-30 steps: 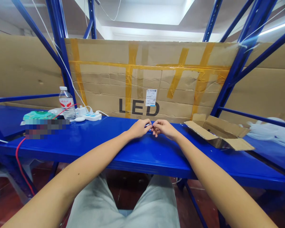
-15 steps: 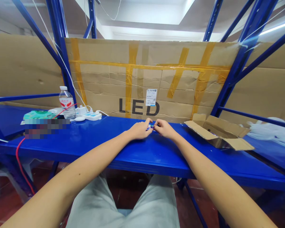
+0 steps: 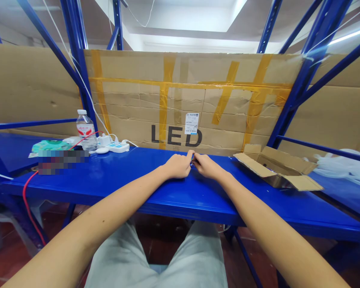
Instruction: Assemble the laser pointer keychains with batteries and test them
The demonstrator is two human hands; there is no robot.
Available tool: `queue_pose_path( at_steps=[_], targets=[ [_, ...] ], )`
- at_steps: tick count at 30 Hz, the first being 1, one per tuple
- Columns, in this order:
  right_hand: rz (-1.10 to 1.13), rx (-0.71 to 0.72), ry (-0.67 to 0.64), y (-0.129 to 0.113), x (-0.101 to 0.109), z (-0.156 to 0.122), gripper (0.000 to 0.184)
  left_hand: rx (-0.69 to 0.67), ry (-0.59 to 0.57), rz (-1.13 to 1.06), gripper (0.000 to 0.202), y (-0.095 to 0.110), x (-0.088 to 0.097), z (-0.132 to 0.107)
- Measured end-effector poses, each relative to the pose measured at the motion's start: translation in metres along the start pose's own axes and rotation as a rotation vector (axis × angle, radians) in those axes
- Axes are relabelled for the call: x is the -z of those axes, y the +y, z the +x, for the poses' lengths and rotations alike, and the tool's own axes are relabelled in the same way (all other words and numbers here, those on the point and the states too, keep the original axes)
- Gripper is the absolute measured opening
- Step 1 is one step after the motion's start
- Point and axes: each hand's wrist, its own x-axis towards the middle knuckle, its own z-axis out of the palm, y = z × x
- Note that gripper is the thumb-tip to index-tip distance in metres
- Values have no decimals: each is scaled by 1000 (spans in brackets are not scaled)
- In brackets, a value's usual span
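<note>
Over the middle of the blue table, my left hand (image 3: 179, 165) and my right hand (image 3: 208, 165) meet with their fingertips together. Between them shows a bit of a small shiny object (image 3: 192, 164), silvery with a dark part; my fingers cover most of it and its kind cannot be made out. My left hand is closed, its fingers curled around one side of the object. With thumb and fingers pinched, my right hand grips the other side.
An open cardboard box (image 3: 276, 165) stands at the right. At the left are a water bottle (image 3: 86, 130), a white power strip (image 3: 118, 147), a green packet (image 3: 52, 146) and a red cable (image 3: 25, 198). A large cardboard sheet (image 3: 132, 104) backs the blue table (image 3: 114, 174).
My left fingers have curled in more tightly, and less of the small object shows between the hands. Both hands stay at the same place over the table.
</note>
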Motion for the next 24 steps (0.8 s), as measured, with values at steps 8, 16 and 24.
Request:
queue_pose_path(
  at_steps=[8,16,24],
  targets=[
    [112,16,-18,-6,2,0,19,-1,-41,-6,44,-3,-4,1],
    [62,-71,52,2,2,2,14,68,19,-11,46,-6,-4,2],
    [308,-306,138,11,4,6,22,210,165,-486,19,-26,-9,10]
  ],
)
